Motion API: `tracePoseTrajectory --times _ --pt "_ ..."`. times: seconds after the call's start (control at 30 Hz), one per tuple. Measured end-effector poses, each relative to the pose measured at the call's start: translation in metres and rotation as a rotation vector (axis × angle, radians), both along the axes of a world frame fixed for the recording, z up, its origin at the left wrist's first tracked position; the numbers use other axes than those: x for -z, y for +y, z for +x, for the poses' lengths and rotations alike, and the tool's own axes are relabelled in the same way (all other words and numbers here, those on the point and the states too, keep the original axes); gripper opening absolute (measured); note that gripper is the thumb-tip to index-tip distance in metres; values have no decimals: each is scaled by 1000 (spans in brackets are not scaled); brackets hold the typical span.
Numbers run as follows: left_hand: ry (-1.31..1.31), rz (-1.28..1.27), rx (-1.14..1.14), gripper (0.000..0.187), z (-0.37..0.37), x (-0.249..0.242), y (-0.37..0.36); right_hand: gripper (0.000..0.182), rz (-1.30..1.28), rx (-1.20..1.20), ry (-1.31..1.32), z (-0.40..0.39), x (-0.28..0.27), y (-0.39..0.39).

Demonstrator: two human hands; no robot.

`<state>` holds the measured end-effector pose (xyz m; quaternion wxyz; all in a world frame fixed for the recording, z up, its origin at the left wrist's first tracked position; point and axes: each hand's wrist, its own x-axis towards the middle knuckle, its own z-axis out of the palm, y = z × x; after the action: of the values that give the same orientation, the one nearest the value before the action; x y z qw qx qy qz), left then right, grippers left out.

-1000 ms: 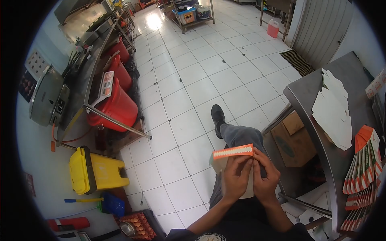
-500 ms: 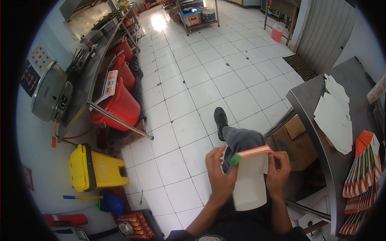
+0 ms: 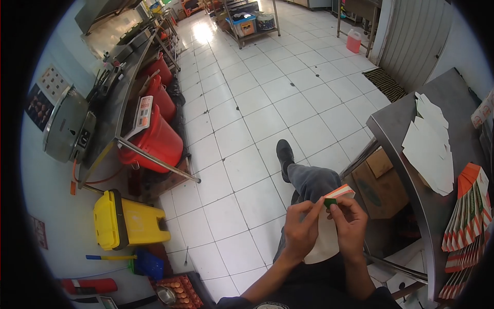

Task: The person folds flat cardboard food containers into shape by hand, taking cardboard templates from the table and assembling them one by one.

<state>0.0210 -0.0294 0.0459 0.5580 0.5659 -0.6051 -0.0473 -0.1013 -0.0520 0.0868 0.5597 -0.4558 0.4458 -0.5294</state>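
Over my lap I hold a printed cardboard food carton point(image 3: 325, 242), its plain white inside facing me. Orange-striped print shows along its far edge, and a small green flap point(image 3: 330, 202) is folded between my fingers. My left hand point(image 3: 300, 230) is closed on the carton's left side, fingertips pressing at the green flap. On the other side, my right hand point(image 3: 351, 224) pinches the same corner between thumb and fingers. Both hands nearly meet at the far end, covering part of the carton.
To the right, a metal table point(image 3: 388, 121) holds flat white card blanks point(image 3: 429, 149) and a stack of orange-striped cartons point(image 3: 468, 211). Red bins point(image 3: 162, 141) stand under the left counter. A yellow bin point(image 3: 144, 219) and an egg tray point(image 3: 188, 293) are at lower left.
My hands have come closer together at the carton's far end. The green flap has moved right, toward my right thumb, and the striped edge is now mostly covered by fingers.
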Motion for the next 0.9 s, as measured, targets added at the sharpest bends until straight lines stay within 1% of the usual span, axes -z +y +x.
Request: tracePoseTrajectory --times 0.1,0.2,0.33,0.4,0.43,0.5,0.57,0.6,0.7,0.83,0.9 --pt "88 -53 -11 31 -2 5 0 8 -16 24 15 1 0 1" --pt "221 -78 -53 20 -11 -3 3 8 -38 27 36 -2 7 6" --pt "274 -10 -8 18 -14 -10 5 6 -84 75 45 3 13 8" --pt "331 85 -6 16 -13 -16 10 6 12 11 99 -1 12 3" --pt "438 132 -1 15 -13 -17 12 7 69 -13 127 -4 13 3" --pt "657 226 5 13 -17 -17 12 7 97 -16 -40 -1 29 6" --pt "723 266 37 12 -16 -18 12 7 121 -27 -193 4 44 9" --pt "751 278 49 12 -15 -19 12 7 125 -35 -205 3 46 9" --pt "772 292 58 11 -12 -17 9 7 106 -76 -237 3 48 1" --pt "797 273 69 10 -12 -22 5 7 71 -106 -199 2 45 -3" --pt "689 220 37 10 -12 -16 4 7 56 -103 -175 2 44 -5"
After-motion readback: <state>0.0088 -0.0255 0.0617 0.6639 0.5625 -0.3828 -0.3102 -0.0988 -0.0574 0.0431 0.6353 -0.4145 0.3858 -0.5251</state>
